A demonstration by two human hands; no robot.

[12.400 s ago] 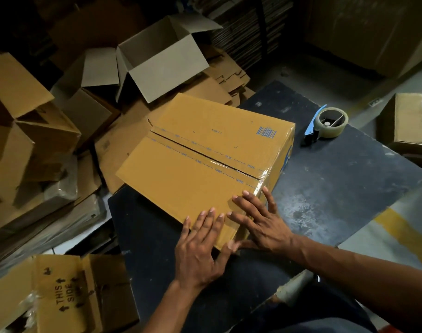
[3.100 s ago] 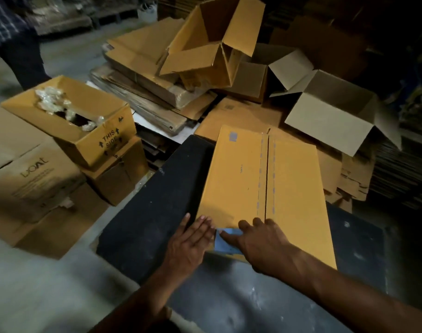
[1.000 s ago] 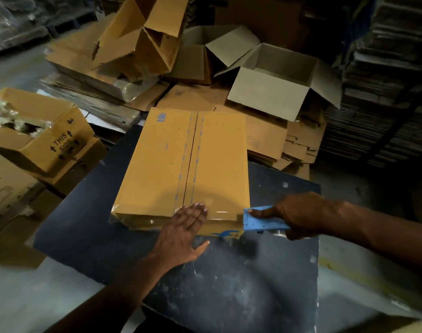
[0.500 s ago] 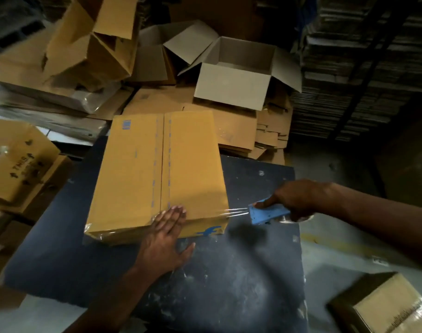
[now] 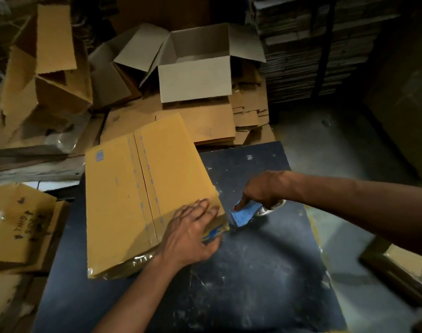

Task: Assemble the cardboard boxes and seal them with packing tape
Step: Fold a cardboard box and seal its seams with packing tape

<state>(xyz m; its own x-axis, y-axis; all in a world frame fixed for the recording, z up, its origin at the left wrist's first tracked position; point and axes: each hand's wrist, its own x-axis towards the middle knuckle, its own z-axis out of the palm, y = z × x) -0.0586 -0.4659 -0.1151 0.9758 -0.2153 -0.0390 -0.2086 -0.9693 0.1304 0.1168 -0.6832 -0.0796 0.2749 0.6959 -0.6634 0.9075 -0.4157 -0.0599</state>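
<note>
A closed yellow-brown cardboard box (image 5: 133,193) lies on the dark table (image 5: 253,272), its centre seam taped and clear tape along its near edge. My left hand (image 5: 193,231) presses flat on the box's near right corner, fingers spread. My right hand (image 5: 260,191) grips a blue tape dispenser (image 5: 244,213) with a roll of clear tape, held low just to the right of that corner, close to the tabletop.
An open grey-white box (image 5: 195,75) stands behind the table on flattened cardboard sheets (image 5: 205,121). More open and crushed boxes (image 5: 44,75) pile up at the left, one printed "THIS SIDE" (image 5: 22,227). Stacks of flat cardboard (image 5: 308,44) rise at the back right.
My right hand has brought the dispenser in from the right to the box's near right corner, and the stretched strip of tape is gone. My left hand slid right along the near edge. The view shifted.
</note>
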